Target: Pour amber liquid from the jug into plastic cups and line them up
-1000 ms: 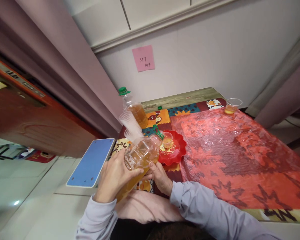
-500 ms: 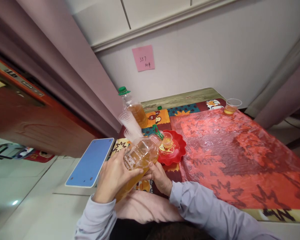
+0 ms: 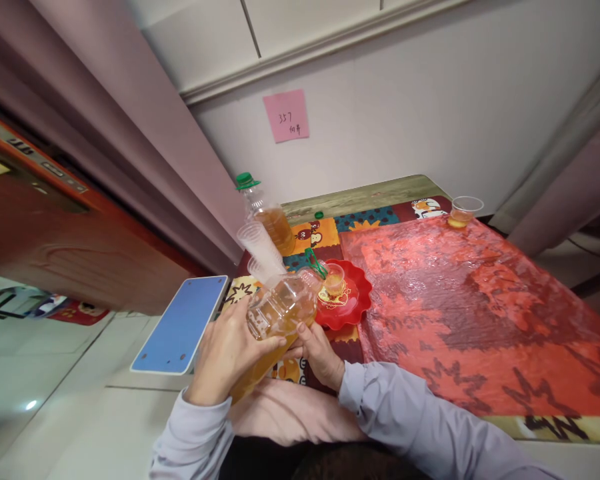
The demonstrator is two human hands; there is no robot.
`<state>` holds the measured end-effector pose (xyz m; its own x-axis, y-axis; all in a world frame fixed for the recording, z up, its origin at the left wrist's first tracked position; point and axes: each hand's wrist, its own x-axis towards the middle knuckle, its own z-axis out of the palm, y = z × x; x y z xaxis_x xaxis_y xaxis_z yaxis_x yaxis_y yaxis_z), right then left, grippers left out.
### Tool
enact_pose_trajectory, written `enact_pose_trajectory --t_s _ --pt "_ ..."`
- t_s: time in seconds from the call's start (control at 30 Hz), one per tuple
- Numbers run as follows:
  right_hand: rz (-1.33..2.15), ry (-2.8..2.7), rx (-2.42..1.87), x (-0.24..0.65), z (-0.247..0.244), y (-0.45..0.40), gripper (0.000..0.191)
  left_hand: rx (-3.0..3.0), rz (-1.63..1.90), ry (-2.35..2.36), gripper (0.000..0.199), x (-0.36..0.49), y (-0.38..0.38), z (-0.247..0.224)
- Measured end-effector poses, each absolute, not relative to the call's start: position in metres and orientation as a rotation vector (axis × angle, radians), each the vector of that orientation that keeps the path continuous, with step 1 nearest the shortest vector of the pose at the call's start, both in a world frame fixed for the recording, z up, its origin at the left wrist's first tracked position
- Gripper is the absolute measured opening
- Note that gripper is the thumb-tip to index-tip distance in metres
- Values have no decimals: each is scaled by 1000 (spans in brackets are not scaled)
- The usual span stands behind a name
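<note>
A large clear bottle of amber liquid lies tilted between my two hands, its neck toward a small plastic cup. My left hand wraps the body of the bottle from the left. On the other side my right hand grips it lower down, with the thumb on the bottle's side. The plastic cup holds a little amber liquid and stands on a red scalloped plate. A green handle strap hangs near the bottle's mouth. Just behind the bottle leans a stack of clear plastic cups.
A second bottle with a green cap stands at the back left. A green cap lies beyond the plate. Another cup with some liquid sits at the far right corner of the red sheet. A blue stool top is at left.
</note>
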<state>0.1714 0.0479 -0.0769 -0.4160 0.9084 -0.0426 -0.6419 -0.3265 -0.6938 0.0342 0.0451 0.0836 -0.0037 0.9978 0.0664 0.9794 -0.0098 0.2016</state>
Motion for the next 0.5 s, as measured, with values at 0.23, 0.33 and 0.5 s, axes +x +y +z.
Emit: enact_pose_trajectory --t_s 0.23,0.33,0.5 --pt "1903 -756 -526 172 -77 48 75 2117 274 2153 72 37 45 85" --pt "1903 -758 -539 171 -78 48 76 2132 279 2163 74 35 45 83" --pt "1861 -776 -566 172 -80 48 73 2123 445 2118 79 27 43 72"
